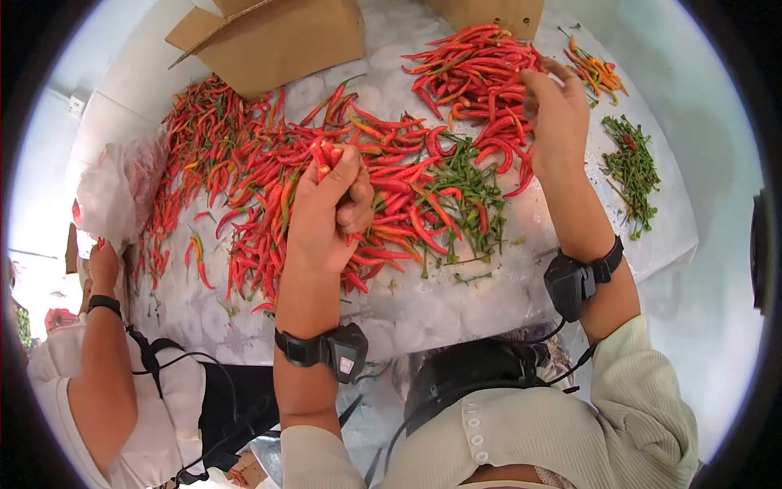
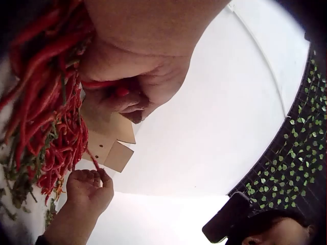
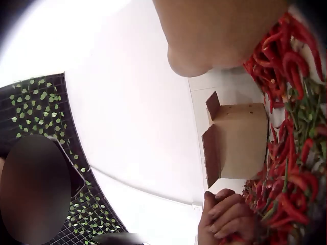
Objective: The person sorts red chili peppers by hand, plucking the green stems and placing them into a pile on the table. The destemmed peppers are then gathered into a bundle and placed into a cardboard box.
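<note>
Ribbed pale shirt (image 1: pixel 529 432) in the foreground. Held chillies (image 1: pixel 322 160) noted clamped in the curled left hand (image 1: pixel 326 208), above the central heap (image 1: pixel 265 200). Right hand (image 1: pixel 560 118), well apart, pinches a red chilli (image 2: pixel 94 159) at the far pile (image 1: pixel 481 73). Green stems (image 1: pixel 631 175) lie rightward; cardboard box (image 1: pixel 289 45) stands beyond the heap.

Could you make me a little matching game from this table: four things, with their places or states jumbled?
1. Left hand
2. Larger cardboard box
3. Plastic bag
4. Small orange pepper pile

A. At the table's left end
B. At the table's right end
C. Gripping red peppers
D. Flaps open

Pairs: 1-C; 2-D; 3-A; 4-B
</note>
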Motion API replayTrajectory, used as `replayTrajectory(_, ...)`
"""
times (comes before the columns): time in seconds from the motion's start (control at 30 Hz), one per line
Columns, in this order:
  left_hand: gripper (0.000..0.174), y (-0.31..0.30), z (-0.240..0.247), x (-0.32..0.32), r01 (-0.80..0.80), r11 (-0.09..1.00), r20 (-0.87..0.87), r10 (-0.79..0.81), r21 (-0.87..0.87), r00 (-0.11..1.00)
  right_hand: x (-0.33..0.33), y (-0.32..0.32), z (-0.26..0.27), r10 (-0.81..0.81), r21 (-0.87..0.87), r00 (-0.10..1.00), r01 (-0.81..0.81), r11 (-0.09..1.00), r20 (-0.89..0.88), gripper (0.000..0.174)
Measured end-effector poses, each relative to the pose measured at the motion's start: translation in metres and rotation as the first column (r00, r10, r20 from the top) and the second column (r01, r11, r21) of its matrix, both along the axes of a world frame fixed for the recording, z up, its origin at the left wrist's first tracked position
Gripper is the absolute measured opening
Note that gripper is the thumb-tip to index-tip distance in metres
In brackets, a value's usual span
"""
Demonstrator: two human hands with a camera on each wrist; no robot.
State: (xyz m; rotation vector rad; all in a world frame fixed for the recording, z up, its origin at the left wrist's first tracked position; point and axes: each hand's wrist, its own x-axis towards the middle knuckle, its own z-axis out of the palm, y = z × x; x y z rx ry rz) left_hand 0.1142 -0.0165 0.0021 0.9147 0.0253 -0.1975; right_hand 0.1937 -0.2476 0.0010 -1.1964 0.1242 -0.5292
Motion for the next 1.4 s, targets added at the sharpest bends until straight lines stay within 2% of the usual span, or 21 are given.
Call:
replayTrajectory(0.03, 0.008, 0.000, 0.001, 0.000, -0.010, 1.000, 0.000, 0.010, 0.010, 1.000, 0.000, 0.002, -0.001, -0.040, 0.026, 0.997, 0.038, 0.999, 0.062, 0.043)
replayTrajectory(0.13, 0.008, 0.001, -0.002, 0.001, -0.041, 0.999, -0.001, 0.041, 0.012, 0.999, -0.003, 0.006, -0.008, -0.003, -0.395, 0.994, 0.048, 0.918, 0.112, 0.033)
replayTrajectory(0.17, 0.008, 0.001, -0.002, 0.001, -0.041, 0.999, 0.004, 0.041, 0.014, 0.999, -0.007, 0.008, -0.009, 0.208, -0.510, 0.977, -0.153, 0.846, 0.051, 0.029)
replayTrajectory(0.2, 0.007, 0.001, -0.001, 0.001, -0.041, 0.999, 0.007, 0.041, 0.015, 0.999, -0.012, 0.014, -0.007, 0.402, -0.602, 0.915, -0.341, 0.722, -0.036, 0.025)
replayTrajectory(0.23, 0.007, 0.001, 0.000, 0.000, -0.040, 0.999, 0.011, 0.040, 0.018, 0.999, -0.019, 0.019, -0.006, 0.567, -0.666, 0.812, -0.501, 0.552, -0.141, 0.022)
replayTrajectory(0.33, 0.010, -0.002, 0.004, -0.002, -0.033, 0.998, 0.023, 0.032, 0.062, 0.999, -0.036, 0.031, -0.011, 0.772, -0.904, 0.633, -0.360, 0.229, -0.056, 0.013)
replayTrajectory(0.43, 0.008, 0.001, 0.001, -0.001, -0.038, 0.998, 0.024, 0.037, 0.056, 0.999, -0.040, 0.034, -0.023, 0.716, -0.952, 0.691, -0.275, 0.136, -0.097, 0.017)
replayTrajectory(0.53, 0.006, 0.000, 0.001, -0.001, -0.052, 0.995, 0.022, 0.050, 0.089, 0.999, -0.040, 0.035, -0.023, 0.712, -0.952, 0.694, -0.277, 0.130, -0.105, 0.016)
replayTrajectory(0.63, 0.010, -0.002, 0.001, -0.001, -0.051, 0.997, -0.017, 0.052, 0.050, 0.999, -0.040, 0.037, -0.021, 0.701, -0.927, 0.707, -0.318, 0.200, -0.091, 0.017)
replayTrajectory(0.73, 0.017, -0.006, 0.004, -0.002, -0.066, 0.987, 0.005, 0.066, 0.146, 0.998, -0.043, 0.040, -0.013, 0.701, -0.782, 0.713, -0.438, 0.443, -0.003, 0.017)
replayTrajectory(0.83, 0.024, -0.008, 0.004, -0.003, -0.064, 0.953, 0.042, 0.054, 0.295, 0.998, -0.046, 0.040, -0.004, 0.678, -0.748, 0.734, -0.424, 0.511, 0.047, 0.017)
replayTrajectory(0.93, 0.030, -0.010, 0.001, -0.004, -0.044, 0.930, 0.049, 0.028, 0.365, 0.998, -0.047, 0.041, -0.004, 0.666, -0.703, 0.743, -0.440, 0.560, 0.066, 0.017)
replayTrajectory(1.03, 0.032, -0.013, 0.005, -0.007, -0.006, 0.934, 0.029, -0.004, 0.356, 1.000, -0.048, 0.040, -0.004, 0.635, -0.734, 0.766, -0.375, 0.567, 0.099, 0.017)
replayTrajectory(1.13, 0.034, -0.014, 0.009, -0.009, -0.035, 0.918, 0.045, 0.019, 0.395, 0.999, -0.049, 0.040, -0.002, 0.621, -0.711, 0.780, -0.391, 0.584, 0.081, 0.018)
replayTrajectory(1.4, 0.025, -0.011, 0.005, -0.008, -0.089, 0.920, 0.078, 0.064, 0.381, 0.995, -0.050, 0.041, -0.001, 0.632, -0.741, 0.768, -0.366, 0.563, 0.101, 0.016)
